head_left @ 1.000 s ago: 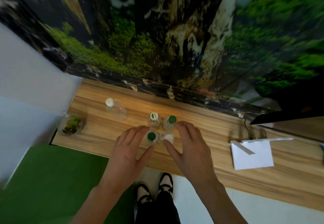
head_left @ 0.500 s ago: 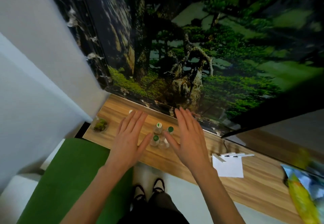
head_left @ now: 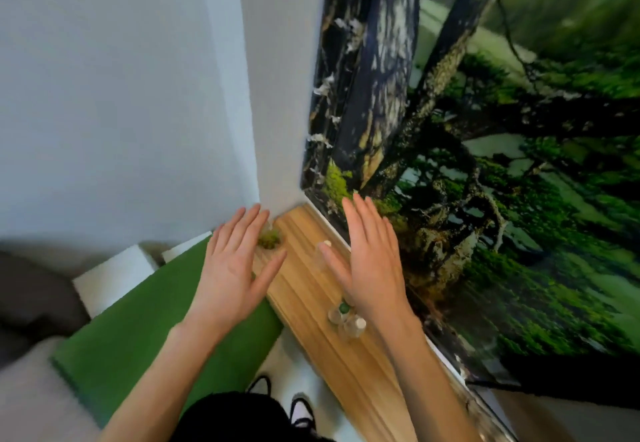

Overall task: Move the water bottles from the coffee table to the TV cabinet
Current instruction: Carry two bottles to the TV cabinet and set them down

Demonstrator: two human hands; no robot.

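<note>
Several small clear water bottles stand on the wooden TV cabinet (head_left: 304,289). A cluster of them (head_left: 346,318), with green and white caps, sits partly hidden under my right wrist. One white-capped bottle (head_left: 323,254) stands apart, farther along the cabinet. My right hand (head_left: 370,261) hovers flat above the cluster, fingers spread, holding nothing. Held flat and empty too, my left hand (head_left: 235,268) is over the cabinet's near edge, away from the bottles.
A glass bowl with moss (head_left: 270,237) sits at the cabinet's far end by the white wall corner. A large screen with a forest picture (head_left: 485,164) rises behind the cabinet. A green mat (head_left: 138,337) covers the floor at left; my shoes (head_left: 301,410) are below.
Both hands have lifted off the bottle cluster and opened flat. The view has swung left and up, so the cabinet now runs diagonally and the wall corner shows.
</note>
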